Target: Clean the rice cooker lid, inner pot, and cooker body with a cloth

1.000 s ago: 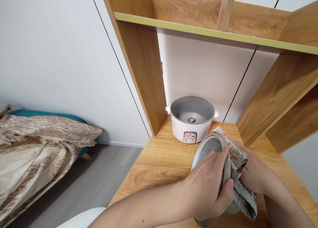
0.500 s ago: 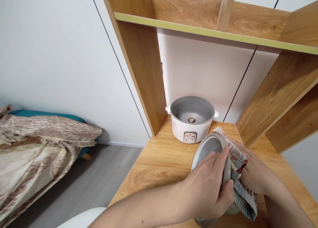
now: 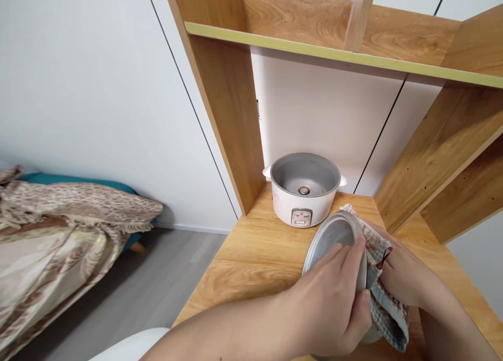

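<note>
A silver metal inner pot (image 3: 317,240) is tilted on its side above the wooden desk, its mouth turned toward the left. Gripping its rim is my left hand (image 3: 334,301), fingers inside and thumb on the outer wall. My right hand (image 3: 403,269) presses a patterned cloth (image 3: 395,324) against the pot's outer side; its fingertips are hidden behind the cloth. Just beyond the pot stands a white rice cooker body (image 3: 283,206), uncovered, with a grey interior and a round metal piece at the centre of its floor.
The wooden desk (image 3: 220,269) has upright side panels and a shelf (image 3: 314,49) over the cooker. A bed with a patterned cover (image 3: 78,245) is at the left, across the grey floor (image 3: 173,266). A white rounded object (image 3: 131,345) shows at the bottom edge.
Both hands, the pot and the cloth have shifted only slightly. My left hand still grips the rim, and the cloth stays against the pot's outside. The rice cooker body stands where it was.
</note>
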Tool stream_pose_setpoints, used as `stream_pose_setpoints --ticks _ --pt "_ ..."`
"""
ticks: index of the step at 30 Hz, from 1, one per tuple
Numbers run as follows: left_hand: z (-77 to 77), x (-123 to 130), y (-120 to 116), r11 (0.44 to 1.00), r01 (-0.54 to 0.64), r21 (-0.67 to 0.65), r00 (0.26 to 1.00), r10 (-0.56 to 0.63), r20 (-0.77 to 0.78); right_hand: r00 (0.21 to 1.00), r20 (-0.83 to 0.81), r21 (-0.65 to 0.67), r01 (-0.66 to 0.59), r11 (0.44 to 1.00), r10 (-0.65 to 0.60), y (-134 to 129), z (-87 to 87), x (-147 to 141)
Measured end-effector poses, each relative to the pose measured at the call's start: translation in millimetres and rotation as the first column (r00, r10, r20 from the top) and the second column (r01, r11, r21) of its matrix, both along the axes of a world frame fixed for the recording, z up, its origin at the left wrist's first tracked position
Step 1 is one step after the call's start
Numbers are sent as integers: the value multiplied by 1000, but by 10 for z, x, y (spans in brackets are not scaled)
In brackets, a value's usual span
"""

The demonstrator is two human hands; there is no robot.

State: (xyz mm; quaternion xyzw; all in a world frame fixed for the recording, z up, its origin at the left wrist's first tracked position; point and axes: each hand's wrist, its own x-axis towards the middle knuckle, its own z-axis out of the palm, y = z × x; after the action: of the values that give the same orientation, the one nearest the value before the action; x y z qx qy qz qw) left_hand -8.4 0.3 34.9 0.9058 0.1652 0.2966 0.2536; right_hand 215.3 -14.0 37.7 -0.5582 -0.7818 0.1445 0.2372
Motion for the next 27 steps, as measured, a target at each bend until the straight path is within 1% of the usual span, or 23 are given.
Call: stream_pose_setpoints --ticks 3,6,9,12,14,18,21,27 --pt "136 -63 -23 998 -21 -64 996 15 -85 999 30 37 -22 999 21 -1 13 -40" --pt "200 -103 -52 993 -42 -107 993 30 -112 998 63 62 -20 998 16 -6 35 -80" --pt "164 -97 -71 993 -64 -103 993 53 -106 997 77 79 -27 997 21 -11 38 -105" --pt "103 -68 -70 992 -104 -73 993 99 -64 997 78 90 -36 995 29 -11 17 -116" --pt "84 -53 -63 990 -120 -78 992 117 -46 996 88 100 -34 994 25 -12 1 -119" --pt "96 -46 -53 985 -121 -126 992 115 -54 994 98 151 -68 986 54 -27 7 -139" --pt "114 -52 -52 979 -137 -150 989 128 -72 992 102 164 -97 982 81 -49 39 -167" --pt "117 -57 -45 974 -143 -175 989 134 -64 992 93 191 -105 976 88 -62 32 -185"
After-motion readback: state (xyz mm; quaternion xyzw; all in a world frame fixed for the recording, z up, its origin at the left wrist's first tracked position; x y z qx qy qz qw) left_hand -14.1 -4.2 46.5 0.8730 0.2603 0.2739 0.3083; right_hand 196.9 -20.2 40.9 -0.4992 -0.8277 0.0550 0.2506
